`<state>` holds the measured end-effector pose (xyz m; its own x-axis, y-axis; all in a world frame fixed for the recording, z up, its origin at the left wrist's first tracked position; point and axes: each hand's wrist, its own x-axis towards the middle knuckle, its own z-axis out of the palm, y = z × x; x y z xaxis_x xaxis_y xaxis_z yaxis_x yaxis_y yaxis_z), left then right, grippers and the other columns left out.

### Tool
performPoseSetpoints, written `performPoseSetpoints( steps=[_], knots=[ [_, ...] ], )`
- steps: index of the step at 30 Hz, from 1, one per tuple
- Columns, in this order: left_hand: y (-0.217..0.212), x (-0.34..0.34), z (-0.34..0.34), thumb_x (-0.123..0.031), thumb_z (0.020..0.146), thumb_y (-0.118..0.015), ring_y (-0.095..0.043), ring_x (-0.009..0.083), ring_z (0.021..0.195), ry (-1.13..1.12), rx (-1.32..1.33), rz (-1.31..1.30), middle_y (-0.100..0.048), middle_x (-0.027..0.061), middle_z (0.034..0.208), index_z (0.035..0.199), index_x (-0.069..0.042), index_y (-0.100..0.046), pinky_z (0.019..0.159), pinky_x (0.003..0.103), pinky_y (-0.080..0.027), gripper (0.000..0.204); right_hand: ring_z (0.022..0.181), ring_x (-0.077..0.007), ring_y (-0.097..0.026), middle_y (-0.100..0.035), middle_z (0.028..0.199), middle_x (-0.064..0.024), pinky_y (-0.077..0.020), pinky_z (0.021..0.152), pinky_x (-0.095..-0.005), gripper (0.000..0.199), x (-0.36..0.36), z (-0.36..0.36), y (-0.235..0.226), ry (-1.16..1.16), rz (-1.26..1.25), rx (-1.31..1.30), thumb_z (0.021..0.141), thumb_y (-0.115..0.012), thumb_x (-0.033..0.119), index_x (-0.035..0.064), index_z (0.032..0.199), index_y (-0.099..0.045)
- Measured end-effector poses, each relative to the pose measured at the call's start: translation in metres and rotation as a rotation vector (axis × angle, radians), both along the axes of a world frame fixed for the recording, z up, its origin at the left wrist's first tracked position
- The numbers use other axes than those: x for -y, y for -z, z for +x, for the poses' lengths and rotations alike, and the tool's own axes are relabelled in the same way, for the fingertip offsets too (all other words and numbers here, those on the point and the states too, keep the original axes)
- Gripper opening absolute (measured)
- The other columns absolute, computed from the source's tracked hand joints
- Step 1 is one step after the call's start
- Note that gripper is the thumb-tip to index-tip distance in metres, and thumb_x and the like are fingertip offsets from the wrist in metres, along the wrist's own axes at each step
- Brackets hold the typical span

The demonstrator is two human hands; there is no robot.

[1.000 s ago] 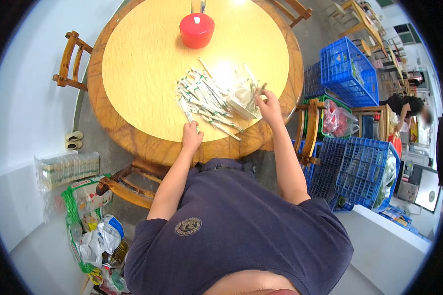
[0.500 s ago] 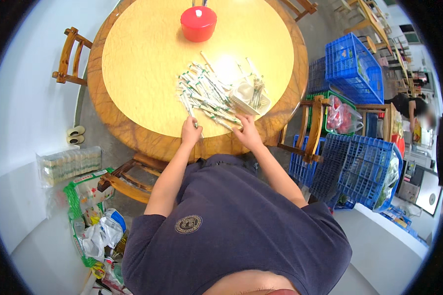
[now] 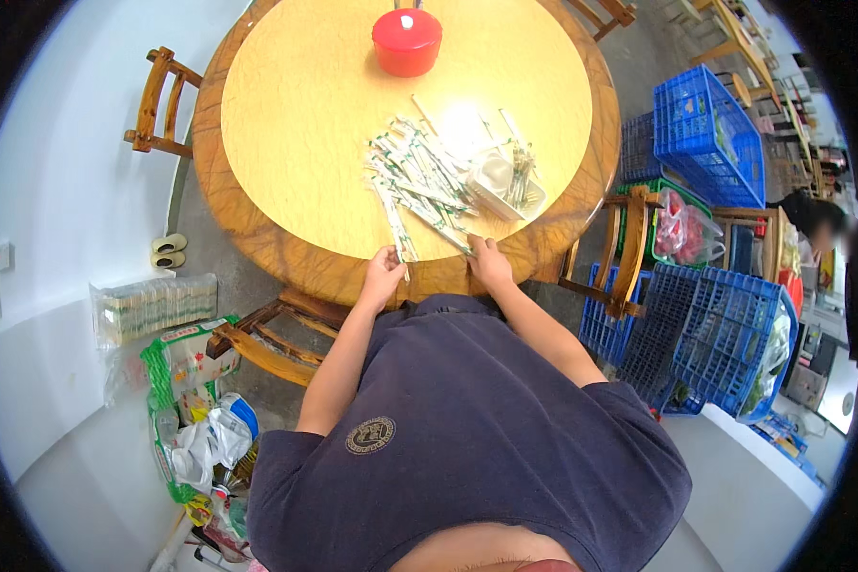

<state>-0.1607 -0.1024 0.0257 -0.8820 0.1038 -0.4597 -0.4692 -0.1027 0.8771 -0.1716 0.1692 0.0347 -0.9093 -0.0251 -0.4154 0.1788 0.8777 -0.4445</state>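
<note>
A loose pile of chopsticks in white and green paper wrappers (image 3: pixel 419 167) lies on the round table (image 3: pixel 296 143). At the near edge of the pile, my left hand (image 3: pixel 383 276) is closed, its fingers pinching the near end of a wrapped pair; a second wrapper lies close beside it. My right hand (image 3: pixel 492 267) has its thumb and fingers closed at the near end of another wrapped pair, which slants up to the left into the pile. Beyond the right hand sits a pale plastic basket (image 3: pixel 510 205) with several chopsticks in it. The fingertips are partly hidden.
A red lidded pot (image 3: pixel 407 43) stands at the table's far side. Wooden chairs (image 3: pixel 272 351) surround the table. Blue crates (image 3: pixel 710 133) are stacked at the right. Bagged bundles (image 3: pixel 157 307) and plastic bags (image 3: pixel 219 434) lie at the left. Another person (image 3: pixel 815 219) is at far right.
The whole view has shifted, so the table sits further right. Both my hands have drawn slightly toward me; the wrapper in my left hand now lies lower, near the table's edge.
</note>
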Motion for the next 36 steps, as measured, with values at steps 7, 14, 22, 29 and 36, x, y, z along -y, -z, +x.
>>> performPoseSetpoints(
  steps=[7, 14, 22, 29, 36],
  knots=[
    [-0.026, -0.012, -0.004, 0.004, 0.087, -0.062, -0.058, 0.0097, 0.082, -0.074, -0.023, 0.039, -0.06, 0.0016, 0.094, 0.115, -0.001, -0.054, 0.073, 0.026, -0.049, 0.03, 0.096, -0.0404, -0.063, -0.056, 0.116, -0.0181, -0.0526, 0.082, -0.0485, 0.047, -0.007, 0.005, -0.005, 0.117, -0.151, -0.238, 0.09, -0.068, 0.028, 0.0133, 0.132, -0.055],
    [-0.065, -0.055, -0.024, 0.002, 0.088, -0.062, -0.058, 0.0099, 0.084, 0.331, -0.129, -0.125, -0.058, 0.0026, 0.095, 0.117, -0.001, -0.054, 0.074, 0.026, -0.05, 0.03, 0.08, -0.0152, -0.058, -0.059, 0.108, -0.0101, -0.0489, 0.068, -0.0311, 0.042, 0.013, -0.019, -0.084, 0.217, -0.764, -0.218, 0.09, -0.072, 0.025, 0.0052, 0.125, -0.061],
    [-0.072, -0.117, -0.05, -0.009, 0.09, -0.064, -0.057, 0.0198, 0.081, 0.606, -0.506, -0.224, -0.055, 0.0096, 0.091, 0.118, -0.001, -0.056, 0.075, 0.031, -0.049, 0.031, 0.066, -0.0123, -0.055, -0.061, 0.084, -0.0063, -0.0442, 0.059, -0.0256, 0.015, -0.031, -0.032, -0.143, 0.267, -0.697, -0.351, 0.093, -0.066, 0.009, 0.0012, 0.105, -0.067],
    [-0.012, -0.094, -0.046, -0.012, 0.082, -0.062, -0.056, 0.0376, 0.116, 0.654, -0.571, -0.642, -0.045, 0.0191, 0.139, 0.134, -0.013, -0.056, 0.098, 0.045, -0.048, 0.053, 0.067, -0.013, -0.059, -0.06, 0.085, -0.0063, -0.0472, 0.061, -0.0273, 0.015, -0.048, -0.079, -0.178, 0.263, -0.594, -0.735, 0.091, -0.068, 0.006, 0.0012, 0.105, -0.067],
    [0.011, -0.074, -0.039, -0.005, 0.08, -0.06, -0.054, 0.0363, 0.115, 0.592, -0.625, -0.75, -0.05, 0.0145, 0.128, 0.118, -0.011, -0.064, 0.097, 0.045, -0.048, 0.038, 0.084, -0.0212, -0.064, -0.055, 0.121, -0.0143, -0.0545, 0.075, -0.0319, 0.045, -0.052, -0.094, -0.113, 0.362, -0.379, -0.531, 0.09, -0.066, 0.011, 0.0022, 0.132, -0.054]
  ],
)
